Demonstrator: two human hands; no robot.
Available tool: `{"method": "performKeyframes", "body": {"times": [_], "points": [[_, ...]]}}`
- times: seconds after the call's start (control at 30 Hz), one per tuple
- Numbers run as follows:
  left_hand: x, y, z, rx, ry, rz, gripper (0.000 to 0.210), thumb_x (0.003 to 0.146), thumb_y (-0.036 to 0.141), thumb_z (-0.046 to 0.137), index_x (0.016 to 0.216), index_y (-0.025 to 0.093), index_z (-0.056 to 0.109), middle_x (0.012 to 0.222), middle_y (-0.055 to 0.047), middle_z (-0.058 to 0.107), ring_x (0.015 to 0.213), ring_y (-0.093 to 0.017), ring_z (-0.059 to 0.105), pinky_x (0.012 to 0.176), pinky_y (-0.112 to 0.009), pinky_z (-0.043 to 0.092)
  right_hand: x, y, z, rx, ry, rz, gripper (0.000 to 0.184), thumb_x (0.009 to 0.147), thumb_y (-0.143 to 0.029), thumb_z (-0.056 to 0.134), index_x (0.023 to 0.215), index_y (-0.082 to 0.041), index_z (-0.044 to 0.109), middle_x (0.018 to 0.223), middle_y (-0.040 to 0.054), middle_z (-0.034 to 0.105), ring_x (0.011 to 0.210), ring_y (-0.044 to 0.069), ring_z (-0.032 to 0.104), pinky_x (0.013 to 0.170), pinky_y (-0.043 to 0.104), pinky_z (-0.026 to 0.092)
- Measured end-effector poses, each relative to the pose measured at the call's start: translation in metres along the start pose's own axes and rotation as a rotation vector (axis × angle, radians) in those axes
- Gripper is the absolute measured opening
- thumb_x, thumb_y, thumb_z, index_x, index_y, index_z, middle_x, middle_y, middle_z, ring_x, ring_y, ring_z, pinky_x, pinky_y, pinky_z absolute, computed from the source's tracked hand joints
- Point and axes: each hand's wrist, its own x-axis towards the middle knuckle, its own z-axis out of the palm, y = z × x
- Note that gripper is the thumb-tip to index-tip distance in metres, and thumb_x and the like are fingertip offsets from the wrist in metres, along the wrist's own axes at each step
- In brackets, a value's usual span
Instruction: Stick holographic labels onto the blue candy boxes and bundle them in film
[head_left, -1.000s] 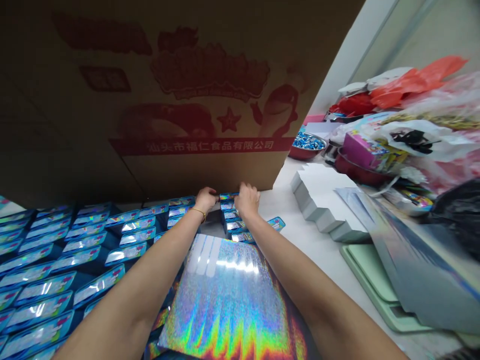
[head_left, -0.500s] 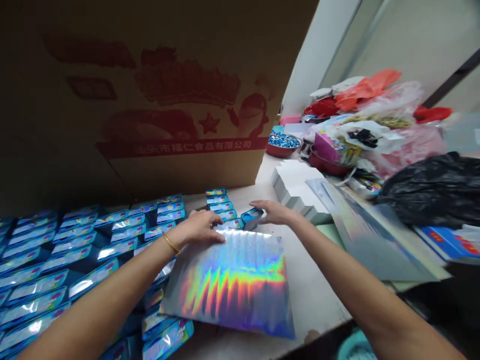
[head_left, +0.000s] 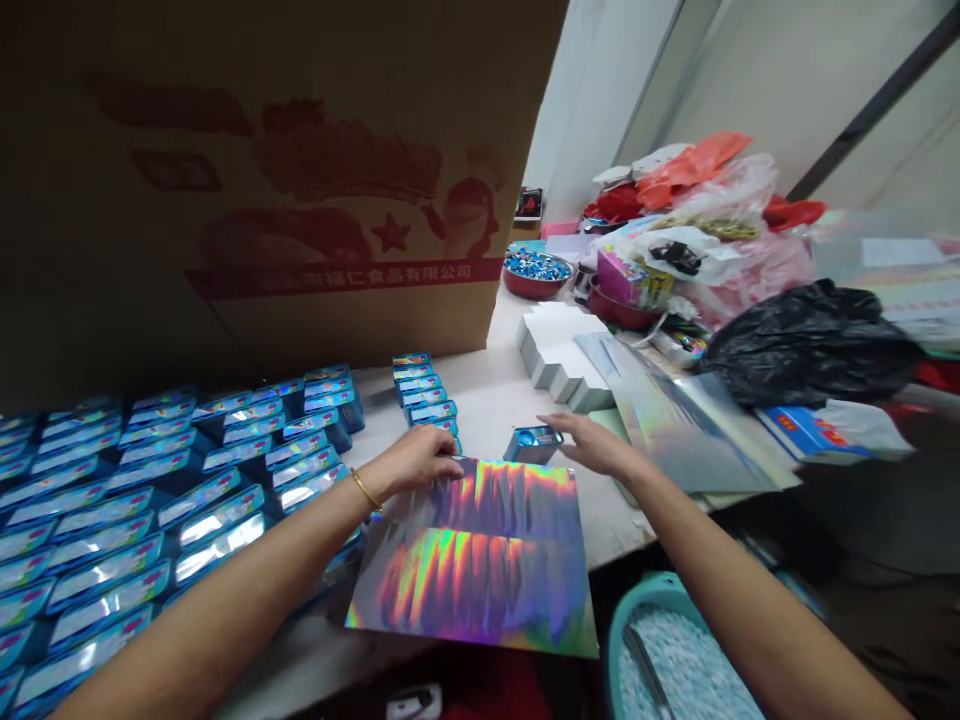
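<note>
My left hand [head_left: 420, 462], a gold bracelet at its wrist, pinches the upper left edge of a shiny rainbow holographic sheet [head_left: 480, 580]. The sheet slants over the table's front edge. Just past the sheet's far edge, my right hand [head_left: 596, 445] has its fingers and thumb closed round the right end of a small blue box [head_left: 531, 443] with a round mark on its upper face. A short row of similar blue boxes [head_left: 424, 395] stands beyond my left hand, with its near end partly hidden by that hand.
Many blue boxes [head_left: 112, 510] fill the left side. A big brown carton [head_left: 330, 180] stands behind them. To the right lie stacked white card pieces [head_left: 562, 350], silvery sheets [head_left: 675, 420] and a black plastic bag [head_left: 810, 340]. A teal tub [head_left: 616, 650] sits below the table edge.
My right hand has moved the small blue box to the right, away from the row. The sheet has tilted, shifting its rainbow glare. The view has turned rightward, showing more of the tub.
</note>
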Motion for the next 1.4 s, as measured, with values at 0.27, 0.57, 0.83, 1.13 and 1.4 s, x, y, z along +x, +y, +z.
{"method": "performKeyframes", "body": {"times": [0.27,0.57,0.83,1.13,1.4], "points": [[-0.014,0.000,0.005,-0.496,-0.053,-0.021,0.024,0.057,0.014,0.062,0.079,0.016,0.053,0.063,0.003,0.054,0.056,-0.009,0.048,0.052,-0.020,0.034,-0.014,-0.132,0.004,-0.021,0.253,-0.403,0.026,0.082,-0.029,0.052,0.107,-0.022,0.058,0.094,0.0062,0.061,0.088,0.019,0.053,0.077,0.033,0.040],[-0.029,0.012,0.013,-0.784,0.001,-0.117,0.036,0.054,0.017,0.070,0.080,0.018,0.045,0.055,0.006,0.053,0.049,-0.007,0.049,0.050,-0.019,0.034,-0.036,-0.156,0.036,-0.081,0.415,-0.406,0.032,0.087,-0.026,0.042,0.116,-0.019,0.051,0.098,0.0088,0.058,0.089,0.020,0.048,0.076,0.034,0.038],[-0.036,0.017,0.013,-0.974,-0.149,-0.111,0.043,0.054,0.012,0.072,0.088,0.018,0.046,0.079,-0.004,0.064,0.066,-0.011,0.059,0.063,-0.022,0.041,-0.051,-0.136,0.048,-0.126,0.515,-0.486,0.033,0.088,-0.017,0.039,0.117,-0.023,0.052,0.098,0.0067,0.061,0.088,0.018,0.051,0.077,0.034,0.038],[-0.019,0.003,0.027,-0.465,-0.019,0.010,0.023,0.060,0.011,0.061,0.080,0.016,0.052,0.074,-0.002,0.061,0.068,-0.012,0.056,0.064,-0.024,0.042,-0.063,-0.132,0.044,0.371,0.541,-0.379,0.016,0.081,-0.015,0.046,0.086,-0.019,0.060,0.096,0.0071,0.060,0.091,0.017,0.053,0.081,0.033,0.042],[-0.008,0.012,0.042,0.179,0.113,0.138,0.032,0.077,0.021,0.041,0.102,0.015,0.060,0.095,-0.007,0.064,0.086,-0.018,0.057,0.078,-0.028,0.043,-0.044,-0.068,0.019,1.145,0.389,0.424,0.020,0.067,-0.034,0.057,0.071,-0.015,0.060,0.062,0.0004,0.059,0.049,0.009,0.049,0.046,0.022,0.037]]}}
